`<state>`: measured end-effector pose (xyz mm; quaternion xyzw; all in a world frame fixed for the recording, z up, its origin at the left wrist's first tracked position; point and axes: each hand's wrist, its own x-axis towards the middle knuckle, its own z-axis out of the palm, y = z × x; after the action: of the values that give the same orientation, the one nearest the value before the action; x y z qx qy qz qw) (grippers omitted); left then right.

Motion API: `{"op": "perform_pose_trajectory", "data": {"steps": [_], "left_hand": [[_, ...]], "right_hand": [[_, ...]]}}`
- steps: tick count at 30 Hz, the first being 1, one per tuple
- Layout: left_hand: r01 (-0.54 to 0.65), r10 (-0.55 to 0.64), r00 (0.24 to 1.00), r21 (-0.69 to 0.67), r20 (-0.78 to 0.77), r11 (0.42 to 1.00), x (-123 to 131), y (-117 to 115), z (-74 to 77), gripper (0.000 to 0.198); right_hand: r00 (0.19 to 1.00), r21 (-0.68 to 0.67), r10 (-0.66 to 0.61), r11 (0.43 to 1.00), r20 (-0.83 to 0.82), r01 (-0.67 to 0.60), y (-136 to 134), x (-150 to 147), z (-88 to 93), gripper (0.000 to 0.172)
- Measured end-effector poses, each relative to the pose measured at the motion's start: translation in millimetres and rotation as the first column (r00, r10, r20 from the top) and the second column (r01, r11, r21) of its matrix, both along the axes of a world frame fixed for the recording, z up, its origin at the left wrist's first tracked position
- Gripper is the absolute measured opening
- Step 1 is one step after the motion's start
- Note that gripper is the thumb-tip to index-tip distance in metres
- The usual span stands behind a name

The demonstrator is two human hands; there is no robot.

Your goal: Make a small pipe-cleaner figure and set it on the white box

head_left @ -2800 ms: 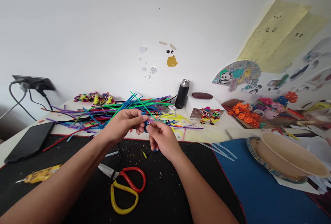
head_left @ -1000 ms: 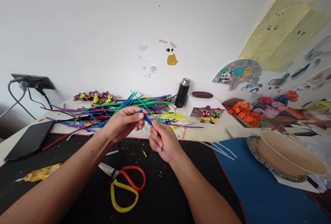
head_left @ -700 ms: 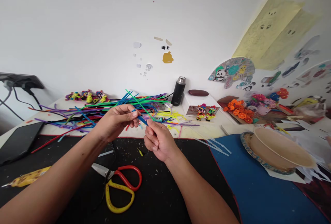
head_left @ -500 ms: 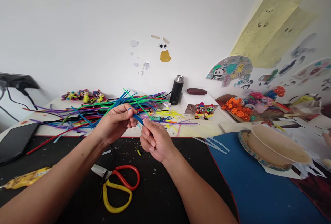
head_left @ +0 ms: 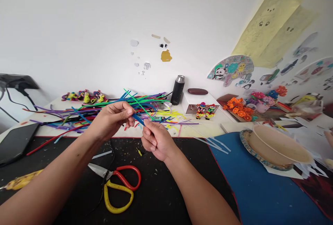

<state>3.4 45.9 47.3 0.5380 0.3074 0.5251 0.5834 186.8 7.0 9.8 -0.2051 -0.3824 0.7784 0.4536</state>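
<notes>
A short blue pipe cleaner piece point(head_left: 138, 119) is stretched between my two hands above the black mat point(head_left: 156, 197). My left hand point(head_left: 116, 119) pinches its upper left end between thumb and fingers. At the lower right end, my right hand point(head_left: 156, 140) grips it with curled fingers. Scissors point(head_left: 118, 180) with one red and one yellow handle lie on the mat below. Behind my hands spreads a pile of colourful pipe cleaners point(head_left: 85, 110).
A black bottle point(head_left: 178, 91) stands by a white box point(head_left: 200, 100) with small figures point(head_left: 205, 111) before it. To the right are orange flowers point(head_left: 239, 109) and a beige bowl point(head_left: 281, 147). A phone point(head_left: 18, 141) and yellow tool point(head_left: 23, 180) lie left.
My left hand has shifted slightly left and down, and more of the blue piece shows between the hands. My right hand has hardly moved.
</notes>
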Motion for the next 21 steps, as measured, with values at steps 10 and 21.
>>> {"op": "perform_pose_trajectory", "data": {"steps": [10,21], "left_hand": [[-0.058,0.059,0.998,-0.059,0.023,0.997,3.6,2.3,-2.7,0.036],[0.237,-0.207,0.967,-0.223,0.150,0.946,15.3,-1.9,-15.9,0.035]], "right_hand": [[0.996,0.066,-0.061,0.996,0.062,0.057,1.5,-2.4,-4.1,0.054],[0.998,0.013,-0.069,0.998,0.000,0.069,5.3,0.8,-6.3,0.050]]}}
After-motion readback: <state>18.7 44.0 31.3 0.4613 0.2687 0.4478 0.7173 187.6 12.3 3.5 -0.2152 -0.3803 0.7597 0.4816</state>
